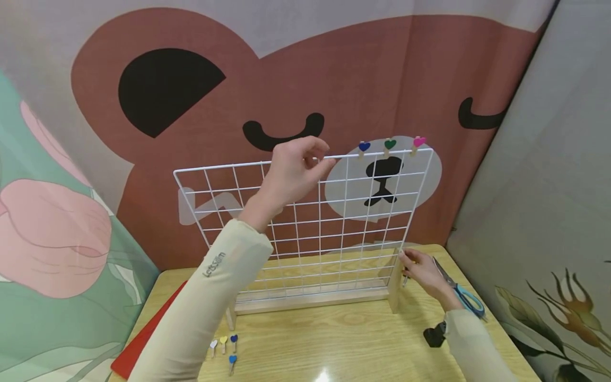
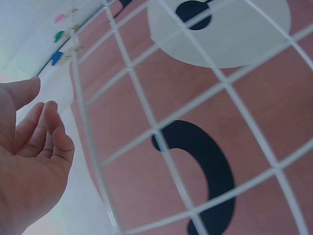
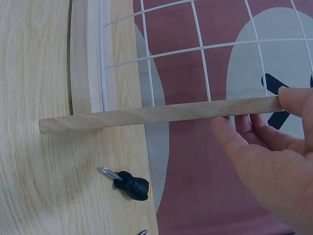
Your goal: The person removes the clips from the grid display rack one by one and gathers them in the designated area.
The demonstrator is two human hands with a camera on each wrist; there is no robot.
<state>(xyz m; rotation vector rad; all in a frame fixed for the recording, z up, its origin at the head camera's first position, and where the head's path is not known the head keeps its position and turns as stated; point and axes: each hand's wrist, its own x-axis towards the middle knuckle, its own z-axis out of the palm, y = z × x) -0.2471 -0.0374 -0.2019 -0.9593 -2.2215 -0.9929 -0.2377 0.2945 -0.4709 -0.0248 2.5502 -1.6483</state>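
Observation:
A white wire grid panel (image 1: pixel 343 156) stands upright in a wooden base (image 1: pixel 310 302). Along the right part of its top rail sit three heart clothespins: blue (image 1: pixel 364 146), green (image 1: pixel 390 144) and pink (image 1: pixel 419 141). My left hand (image 1: pixel 298 167) is at the top rail, left of the blue one. In the left wrist view its thumb and loosely bent fingers are apart, with nothing between them. Low at the right side, my right hand (image 1: pixel 425 270) grips the stand's wooden side post (image 3: pixel 146 116) between thumb and fingers.
Several heart clothespins, including a yellow one (image 1: pixel 223 342) and a light blue one (image 1: pixel 232 361), lie at the front left. A red flat item (image 1: pixel 148 323) is along the left edge. Blue-handled scissors (image 1: pixel 470 300) and a stubby screwdriver (image 3: pixel 133 186) lie on the right.

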